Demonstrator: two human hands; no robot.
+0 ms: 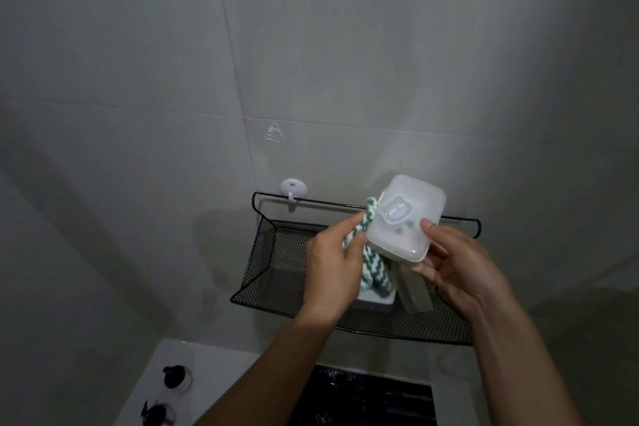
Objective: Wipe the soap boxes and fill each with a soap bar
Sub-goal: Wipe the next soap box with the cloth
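Right hand (460,266) gripped the soap box (406,216) while left hand (333,270) pinched the cloth (371,259) against it; wiping underway, filling apparently still ahead.

This is a home bathroom. The wall (138,62) is covered in large pale grey tiles with thin grout lines, and a black mesh wire shelf (276,273) hangs on it beside a small white stick-on hook (293,189). Below sits a white counter (207,367) with two small dark-capped bottles (177,378), next to a dark wet basin (366,398). A soap box (405,218) and a green-and-white cloth (375,266) fit the washing place
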